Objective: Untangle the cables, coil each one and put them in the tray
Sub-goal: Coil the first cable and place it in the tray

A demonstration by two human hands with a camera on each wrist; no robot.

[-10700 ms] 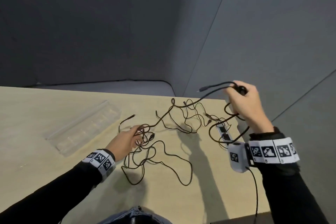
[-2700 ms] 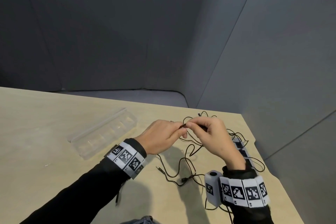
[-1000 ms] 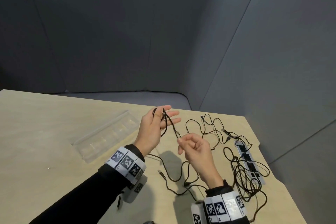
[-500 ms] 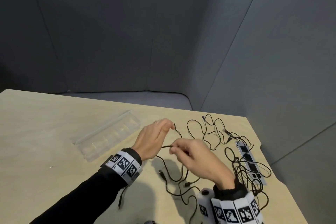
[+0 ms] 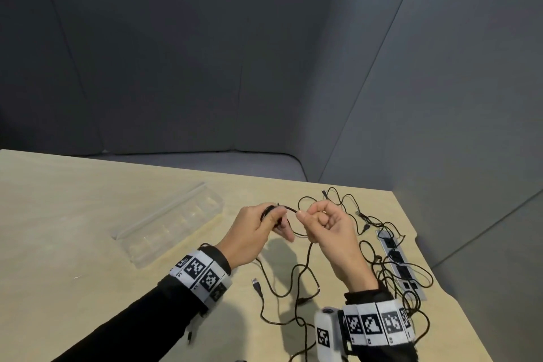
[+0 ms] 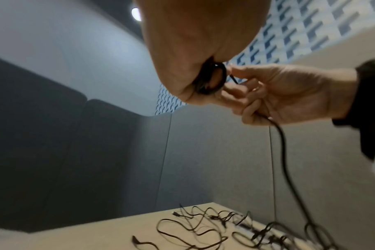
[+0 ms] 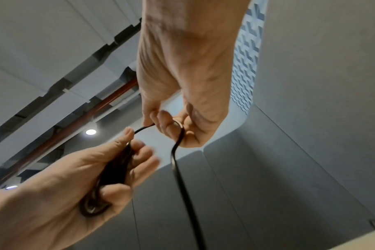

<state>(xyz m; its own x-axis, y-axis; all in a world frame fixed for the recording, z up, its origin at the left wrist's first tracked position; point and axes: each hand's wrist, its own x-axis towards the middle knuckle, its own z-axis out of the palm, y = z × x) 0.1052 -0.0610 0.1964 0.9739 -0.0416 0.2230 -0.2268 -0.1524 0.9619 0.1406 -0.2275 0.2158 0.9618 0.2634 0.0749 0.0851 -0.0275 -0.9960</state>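
My left hand (image 5: 269, 222) grips a small coil of black cable (image 5: 271, 210) above the table; the right wrist view shows the coil (image 7: 116, 174) lying across the palm under curled fingers. Just to its right, my right hand (image 5: 311, 214) pinches the same cable where it leaves the coil. From that hand the loose cable (image 6: 287, 160) hangs down to the table (image 5: 73, 214) and ends in a plug (image 5: 256, 283). The clear plastic tray (image 5: 167, 229) lies left of both hands, with nothing visible in it.
A tangle of other black cables (image 5: 382, 247) covers the table's right side, over a white strip with black marks (image 5: 396, 261). Grey padded walls (image 5: 264, 67) close in behind and to the right. The table's right edge runs close by the tangle.
A second ago my left hand was held up with the cable looped over straight fingers. It has since curled round the coil, and my right hand has come up beside it, pinching the cable.
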